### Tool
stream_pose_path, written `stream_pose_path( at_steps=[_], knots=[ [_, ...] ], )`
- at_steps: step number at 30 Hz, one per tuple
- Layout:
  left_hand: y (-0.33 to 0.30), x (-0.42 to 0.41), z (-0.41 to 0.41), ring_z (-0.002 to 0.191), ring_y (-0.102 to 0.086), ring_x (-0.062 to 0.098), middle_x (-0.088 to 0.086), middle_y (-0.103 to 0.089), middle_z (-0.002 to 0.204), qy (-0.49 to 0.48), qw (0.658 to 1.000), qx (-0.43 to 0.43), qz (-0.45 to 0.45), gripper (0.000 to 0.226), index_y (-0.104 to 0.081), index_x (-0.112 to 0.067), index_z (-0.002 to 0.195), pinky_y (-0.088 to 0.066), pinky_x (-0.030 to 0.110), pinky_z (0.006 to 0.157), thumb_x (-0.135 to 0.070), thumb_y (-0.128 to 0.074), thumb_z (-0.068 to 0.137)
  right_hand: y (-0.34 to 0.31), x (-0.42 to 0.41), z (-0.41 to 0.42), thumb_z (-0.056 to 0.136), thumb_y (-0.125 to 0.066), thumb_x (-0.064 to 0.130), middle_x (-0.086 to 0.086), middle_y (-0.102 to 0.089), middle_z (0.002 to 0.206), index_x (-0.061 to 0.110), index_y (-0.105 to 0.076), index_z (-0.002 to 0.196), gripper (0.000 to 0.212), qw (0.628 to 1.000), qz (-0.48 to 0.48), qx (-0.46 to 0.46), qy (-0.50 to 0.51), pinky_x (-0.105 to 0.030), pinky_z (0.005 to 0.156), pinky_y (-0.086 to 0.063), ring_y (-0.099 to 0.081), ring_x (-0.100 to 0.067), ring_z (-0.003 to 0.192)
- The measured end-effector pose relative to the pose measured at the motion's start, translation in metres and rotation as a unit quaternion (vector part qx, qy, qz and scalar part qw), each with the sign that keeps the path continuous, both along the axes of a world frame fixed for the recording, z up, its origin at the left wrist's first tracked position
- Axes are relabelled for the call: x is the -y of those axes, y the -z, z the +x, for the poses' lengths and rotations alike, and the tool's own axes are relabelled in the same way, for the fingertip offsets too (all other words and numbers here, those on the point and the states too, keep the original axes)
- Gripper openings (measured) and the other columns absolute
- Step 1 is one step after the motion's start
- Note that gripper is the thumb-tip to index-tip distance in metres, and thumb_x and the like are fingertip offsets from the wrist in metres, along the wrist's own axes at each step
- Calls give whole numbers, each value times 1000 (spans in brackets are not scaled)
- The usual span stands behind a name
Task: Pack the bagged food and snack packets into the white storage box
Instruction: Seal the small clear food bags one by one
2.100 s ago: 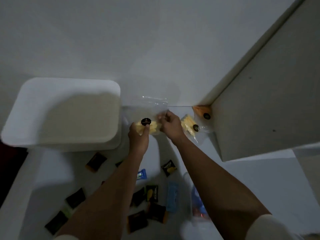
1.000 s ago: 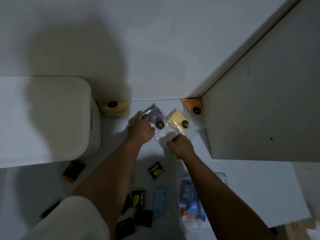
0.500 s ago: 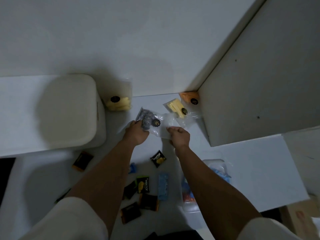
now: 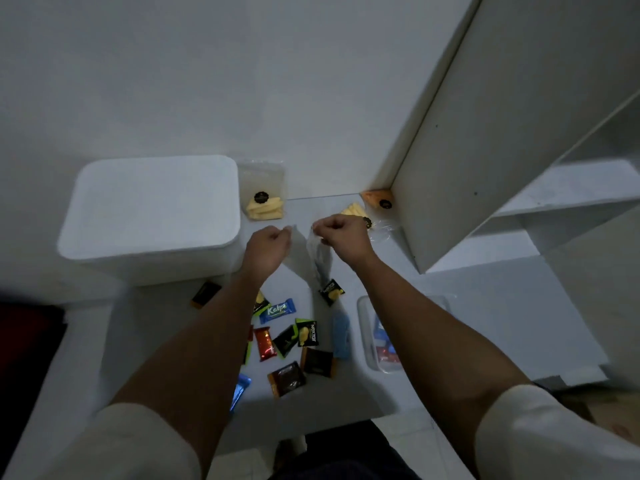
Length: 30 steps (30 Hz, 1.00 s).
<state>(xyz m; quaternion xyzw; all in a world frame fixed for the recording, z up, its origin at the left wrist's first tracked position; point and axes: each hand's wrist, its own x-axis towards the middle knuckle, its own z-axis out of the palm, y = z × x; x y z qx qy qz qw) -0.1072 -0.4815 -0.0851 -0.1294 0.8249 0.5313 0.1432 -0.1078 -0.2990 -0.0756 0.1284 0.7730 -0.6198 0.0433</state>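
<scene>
This looks like a plain room in a home, dimly lit, used for sorting food. A bare white wall (image 4: 242, 81) rises behind a white bench (image 4: 467, 306), and a white shelving unit (image 4: 519, 150) stands at the right, its side panel meeting the wall in the corner. Household snacks lie scattered on the bench: small branded snack packets (image 4: 277, 309), clear bags of yellow food (image 4: 265, 206), and a closed white storage box (image 4: 152, 209).
</scene>
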Motion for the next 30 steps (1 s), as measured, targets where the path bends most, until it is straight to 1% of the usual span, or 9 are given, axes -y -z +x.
stream_pose_path(
  at_steps=[4, 8, 11, 14, 16, 18, 22, 27, 30],
  knots=[
    [-45, 5, 30, 77, -67, 23, 16, -75, 91, 11, 993, 26, 119, 45, -67, -8, 81, -58, 41, 83, -51, -60, 94, -30, 15, 32, 80, -79, 9, 0, -73, 71, 12, -78, 77, 4, 992, 96, -63, -57, -27, 64, -54, -62, -7, 63],
    [-66, 7, 63, 78, -68, 22, 12, -72, 86, 31, 989, 44, 134, 45, -65, -9, 85, -60, 41, 83, -53, -62, 92, -47, 29, 69, 80, -76, 11, 5, -70, 69, 19, -75, 75, 10, 981, 133, -108, -88, -25, 61, -49, -60, -5, 61],
    [-72, 11, 85, 74, -65, 23, 12, -69, 82, 19, 989, 38, 140, 32, -66, -9, 85, -60, 41, 80, -39, -59, 95, -50, 39, 91, 80, -76, 11, 5, -72, 74, 24, -74, 75, 15, 979, 136, -118, -97, -29, 66, -53, -64, -7, 67],
    [-73, 18, 102, 74, -64, 25, 18, -72, 89, 22, 993, 40, 105, 25, -66, -5, 91, -56, 37, 76, -23, -48, 96, -45, 47, 106, 81, -71, 8, 2, -75, 81, 22, -77, 83, 15, 978, 144, -116, -95, -35, 72, -59, -68, -11, 74],
    [-72, 24, 112, 75, -67, 26, 17, -76, 90, 33, 996, 42, 67, 29, -67, 0, 95, -56, 37, 76, -22, -46, 95, -43, 54, 113, 83, -67, 8, 1, -74, 83, 22, -79, 90, 19, 972, 186, -112, -94, -33, 71, -57, -67, -12, 73],
    [-70, 33, 122, 73, -70, 26, 12, -77, 82, 60, 997, 38, 19, 36, -70, 2, 88, -55, 34, 73, -26, -47, 94, -43, 60, 118, 87, -62, 7, -4, -75, 89, 20, -80, 101, 27, 957, 257, -89, -103, -28, 72, -51, -67, -15, 76],
    [-67, 45, 139, 64, -68, 25, 9, -75, 64, 90, 993, 50, -59, 46, -75, -1, 66, -53, 32, 69, -29, -48, 89, -43, 66, 123, 92, -57, 11, -9, -74, 120, 15, -76, 118, 32, 930, 349, -25, -107, -33, 93, -55, -68, -26, 110],
    [-70, 47, 147, 63, -65, 26, 11, -74, 63, 89, 992, 50, -78, 46, -72, -2, 65, -54, 33, 67, -34, -51, 90, -46, 70, 125, 90, -62, 14, -7, -75, 116, 16, -77, 115, 29, 927, 354, -23, -120, -35, 92, -57, -70, -24, 106],
    [-71, 52, 144, 67, -65, 26, 8, -72, 67, 49, 995, 5, -83, 57, -68, -8, 67, -54, 36, 76, -55, -47, 92, -55, 64, 126, 90, -62, 12, -3, -77, 111, 18, -80, 107, 26, 935, 323, -31, -142, -31, 88, -57, -71, -19, 100]
  ],
)
